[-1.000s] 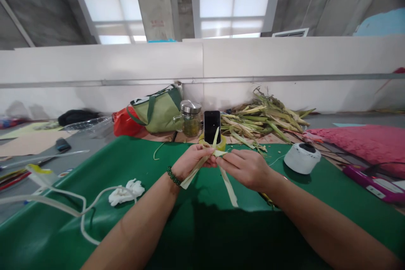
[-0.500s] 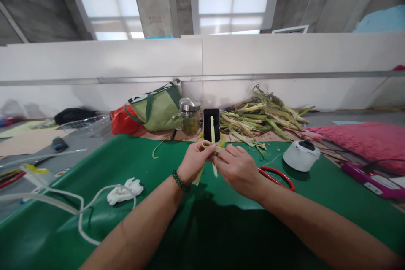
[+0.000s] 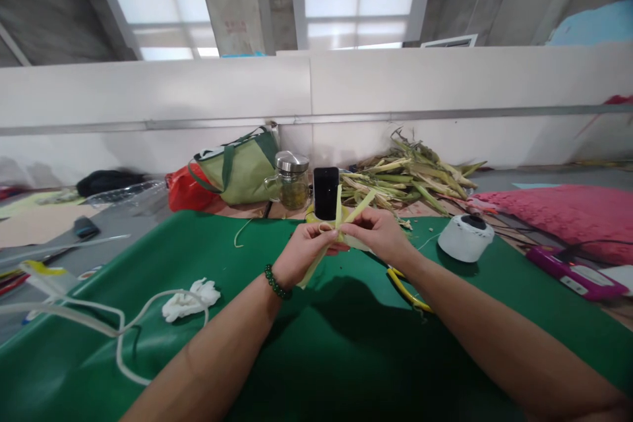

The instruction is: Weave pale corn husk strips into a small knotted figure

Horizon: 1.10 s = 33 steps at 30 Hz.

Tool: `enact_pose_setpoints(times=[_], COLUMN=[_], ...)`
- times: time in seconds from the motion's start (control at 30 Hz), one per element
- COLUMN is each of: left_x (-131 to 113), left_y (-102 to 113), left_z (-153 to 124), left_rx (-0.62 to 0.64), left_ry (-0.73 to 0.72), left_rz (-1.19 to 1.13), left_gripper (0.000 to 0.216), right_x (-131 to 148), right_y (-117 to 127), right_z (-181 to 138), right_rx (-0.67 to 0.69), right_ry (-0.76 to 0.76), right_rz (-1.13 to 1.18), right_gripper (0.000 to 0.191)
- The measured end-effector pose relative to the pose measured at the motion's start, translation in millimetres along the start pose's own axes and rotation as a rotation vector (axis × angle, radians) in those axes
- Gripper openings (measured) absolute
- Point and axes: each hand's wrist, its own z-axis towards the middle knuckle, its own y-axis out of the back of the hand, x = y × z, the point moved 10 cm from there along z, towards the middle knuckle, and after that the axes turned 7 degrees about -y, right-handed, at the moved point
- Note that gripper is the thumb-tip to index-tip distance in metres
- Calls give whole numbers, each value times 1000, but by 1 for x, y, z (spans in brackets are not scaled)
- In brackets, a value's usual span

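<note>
Pale yellow-green leaf strips (image 3: pixel 364 203) cross and fold between my two hands above the green mat (image 3: pixel 232 330). My left hand (image 3: pixel 301 250), with a green bead bracelet at the wrist, pinches the folded part, where a small loop shows near the thumb. One strip end stands upright and another hangs below this hand. With thumb and fingers closed, my right hand (image 3: pixel 383 235) grips a strip that slants up to the right. Fingertips of both hands nearly meet, hiding the crossing point. A yellow curved handle (image 3: pixel 408 291) lies beneath my right forearm.
A phone (image 3: pixel 326 191) stands behind my hands, beside a glass mug (image 3: pixel 291 184) and a green bag (image 3: pixel 247 175). Behind right lies a heap of stalks and leaves (image 3: pixel 415 175). A white spool (image 3: pixel 465 239), crumpled tissue (image 3: pixel 190 301) and white cable (image 3: pixel 123 349) rest on the mat.
My right hand has turned and risen slightly, and its strip now slants up to the right. The red handle is no longer visible near my right forearm; a yellow one shows.
</note>
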Motion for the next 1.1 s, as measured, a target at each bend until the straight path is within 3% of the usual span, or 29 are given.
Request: enact_pose_setpoints(times=[0.2, 0.43, 0.6, 0.67, 0.7, 0.8, 1.1], left_x=[-3, -2, 1, -1, -3, -10, -19], left_y=[3, -2, 6, 11, 13, 12, 10], left_z=[1, 1, 4, 4, 5, 5, 5], left_rx=[-7, 84, 51, 6, -6, -1, -27], left_ry=[-39, -50, 11, 32, 34, -6, -239], left_rz=[87, 147, 82, 5, -28, -55, 283], left_gripper=[31, 28, 33, 36, 37, 38, 12], right_x=[5, -2, 20, 27, 30, 36, 31], right_y=[2, -6, 13, 1, -6, -15, -16], right_z=[-1, 2, -3, -8, -12, -19, -17], right_rx=[-36, 53, -10, 194, 293, 359, 124], right_ry=[35, 14, 178, 242, 270, 366, 382], right_rz=[-64, -25, -202, -178, -160, -108, -183], right_gripper=[28, 28, 39, 17, 15, 17, 20])
